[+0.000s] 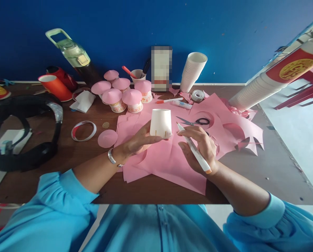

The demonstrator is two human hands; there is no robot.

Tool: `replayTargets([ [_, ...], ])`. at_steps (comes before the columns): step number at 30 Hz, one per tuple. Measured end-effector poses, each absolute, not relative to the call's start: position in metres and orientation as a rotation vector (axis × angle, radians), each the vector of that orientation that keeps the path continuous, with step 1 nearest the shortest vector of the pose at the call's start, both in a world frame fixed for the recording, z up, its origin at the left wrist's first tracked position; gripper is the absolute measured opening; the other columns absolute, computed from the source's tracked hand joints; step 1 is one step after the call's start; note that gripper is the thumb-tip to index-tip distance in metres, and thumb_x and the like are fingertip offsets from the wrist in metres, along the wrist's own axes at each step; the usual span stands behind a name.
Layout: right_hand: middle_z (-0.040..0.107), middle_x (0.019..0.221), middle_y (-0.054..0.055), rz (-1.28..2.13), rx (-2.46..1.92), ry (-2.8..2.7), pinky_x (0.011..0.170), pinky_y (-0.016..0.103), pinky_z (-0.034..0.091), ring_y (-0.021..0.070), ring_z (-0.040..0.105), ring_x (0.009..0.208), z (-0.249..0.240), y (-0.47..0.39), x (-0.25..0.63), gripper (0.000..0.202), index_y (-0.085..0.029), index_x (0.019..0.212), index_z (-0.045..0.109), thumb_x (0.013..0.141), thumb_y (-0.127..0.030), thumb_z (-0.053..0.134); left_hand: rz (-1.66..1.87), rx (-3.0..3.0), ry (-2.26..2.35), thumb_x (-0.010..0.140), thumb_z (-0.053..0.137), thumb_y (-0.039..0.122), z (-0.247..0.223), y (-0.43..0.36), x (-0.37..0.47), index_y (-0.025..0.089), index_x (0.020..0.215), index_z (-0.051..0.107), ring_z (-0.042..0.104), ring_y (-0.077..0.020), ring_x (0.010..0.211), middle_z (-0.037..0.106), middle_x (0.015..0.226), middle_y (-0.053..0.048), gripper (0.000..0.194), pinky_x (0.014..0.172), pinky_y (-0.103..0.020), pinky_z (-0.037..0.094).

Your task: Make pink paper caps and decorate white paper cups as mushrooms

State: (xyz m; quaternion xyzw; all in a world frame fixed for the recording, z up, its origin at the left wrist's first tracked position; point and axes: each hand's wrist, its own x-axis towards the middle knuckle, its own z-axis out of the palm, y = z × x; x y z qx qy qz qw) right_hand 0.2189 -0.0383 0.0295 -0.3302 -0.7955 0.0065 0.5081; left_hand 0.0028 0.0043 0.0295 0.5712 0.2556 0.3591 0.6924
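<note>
A white paper cup (160, 121), upside down with small gold-brown marks near its rim, is held by my left hand (138, 140) above the pink paper sheets (169, 161). My right hand (201, 147) grips a white marker (195, 151) with an orange end, its tip pointing at the cup but apart from it. Black-handled scissors (195, 121) lie on the paper just beyond my right hand. Left of the sheets a pink paper disc (107, 139) rests on the table.
Several decorated cups with pink cone tops (132, 97) stand behind. A tall cup stack (193, 71), a tape roll (198, 95), and another marker (169, 100) are at the back. On the left are a tape ring (83, 131), a bottle (75, 56) and a black headset-like strap (25, 164).
</note>
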Motion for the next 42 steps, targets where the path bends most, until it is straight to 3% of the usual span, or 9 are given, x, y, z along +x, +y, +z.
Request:
replayTargets([
  [5,0.074,0.102,0.012,0.015,-0.777,-1.960,0.076,0.035,0.062,0.0237,0.075,0.092,0.028,-0.036,0.217,0.029,-0.019,0.124,0.058,0.096,-0.015,0.063,0.813,1.175,0.441,0.088,0.075,0.044,0.006,0.010,0.003,0.026,0.114,0.070,0.066,-0.0300,0.121,0.072,0.116,-0.008,0.031,0.099,-0.046,0.057],
  [14,0.075,0.097,0.011,0.012,-0.650,-1.983,0.070,0.038,0.065,0.0239,0.076,0.086,0.028,-0.036,0.214,0.030,-0.019,0.126,0.057,0.097,-0.019,0.063,0.738,1.220,0.627,0.077,0.089,0.041,0.026,0.003,0.004,0.025,0.129,0.061,0.066,-0.0222,0.100,0.069,0.110,-0.005,0.061,0.087,-0.037,0.053],
  [21,0.074,0.083,0.005,0.049,-0.651,-1.973,0.061,0.029,0.062,0.0185,0.073,0.070,0.032,-0.039,0.214,0.027,-0.020,0.116,0.059,0.091,-0.010,0.064,0.776,1.243,0.485,0.072,0.086,0.060,0.020,0.006,0.003,0.022,0.114,0.067,0.069,-0.0268,0.099,0.071,0.107,-0.009,0.060,0.092,-0.043,0.055],
  [28,0.073,0.080,0.004,0.057,-0.619,-2.013,0.058,0.029,0.059,0.0187,0.073,0.068,0.033,-0.039,0.213,0.030,-0.020,0.115,0.059,0.089,-0.007,0.064,0.700,1.242,0.574,0.081,0.085,0.040,0.023,0.005,0.004,0.020,0.120,0.063,0.069,-0.0237,0.097,0.072,0.105,-0.007,0.049,0.090,-0.040,0.054],
  [35,0.073,0.080,0.003,0.041,-0.611,-2.008,0.059,0.029,0.059,0.0187,0.073,0.068,0.031,-0.039,0.212,0.030,-0.021,0.116,0.059,0.089,-0.007,0.063,0.656,1.258,0.652,0.079,0.086,0.044,0.030,0.003,0.006,0.019,0.128,0.060,0.067,-0.0256,0.102,0.072,0.107,-0.008,0.061,0.089,-0.041,0.052],
  [42,0.074,0.081,0.003,0.058,-0.625,-2.032,0.060,0.029,0.059,0.0180,0.072,0.069,0.031,-0.039,0.212,0.028,-0.021,0.114,0.059,0.090,-0.008,0.063,0.655,1.233,0.605,0.080,0.085,0.043,0.026,0.004,0.006,0.020,0.124,0.062,0.069,-0.0275,0.104,0.073,0.106,-0.008,0.055,0.086,-0.040,0.054],
])
